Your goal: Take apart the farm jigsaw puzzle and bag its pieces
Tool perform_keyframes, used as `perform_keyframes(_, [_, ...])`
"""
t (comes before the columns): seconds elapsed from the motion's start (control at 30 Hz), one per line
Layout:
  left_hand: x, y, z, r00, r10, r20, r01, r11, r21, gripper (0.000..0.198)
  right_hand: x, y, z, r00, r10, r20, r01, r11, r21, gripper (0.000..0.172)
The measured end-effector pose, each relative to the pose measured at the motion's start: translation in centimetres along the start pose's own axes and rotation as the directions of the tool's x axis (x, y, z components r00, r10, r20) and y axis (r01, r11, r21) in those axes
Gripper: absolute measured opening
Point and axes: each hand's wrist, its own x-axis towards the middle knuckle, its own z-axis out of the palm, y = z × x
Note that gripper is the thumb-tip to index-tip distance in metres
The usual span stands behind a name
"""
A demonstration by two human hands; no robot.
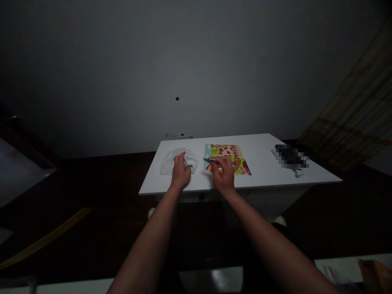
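My left hand (181,173) is over a clear plastic bag (167,165) on the left of the white table. Its fingers are curled, and a small, pale, flat piece (189,165) pokes out by the thumb. Over the left part of a colourful cartoon animal picture sheet (243,165) is my right hand (225,173). It pinches a thin greyish piece (209,159) that points left. The fingers cover part of the sheet. Both pieces are too small and dark to name surely.
The white table (260,175) stands before a grey wall. A blurred-out dark object (290,156) with a pale strap lies at its right. A patterned curtain (355,106) hangs far right. At the bottom right corner is an orange box (381,275).
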Motion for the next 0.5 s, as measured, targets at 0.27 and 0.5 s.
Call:
perform_keyframes(0.27, [-0.3,-0.1,-0.1,0.999,0.033,-0.017,-0.033,0.999,-0.039,0.081,4.7,-3.3,5.7,0.886,0.001,0.464,0.093,0.979,-0.181,0.054])
perform_keyframes(0.5, [0.0,-0.3,0.3,1.000,0.009,-0.006,-0.009,1.000,-0.008,0.080,4.5,2.7,2.2,0.869,0.104,0.484,0.041,0.959,-0.280,0.049])
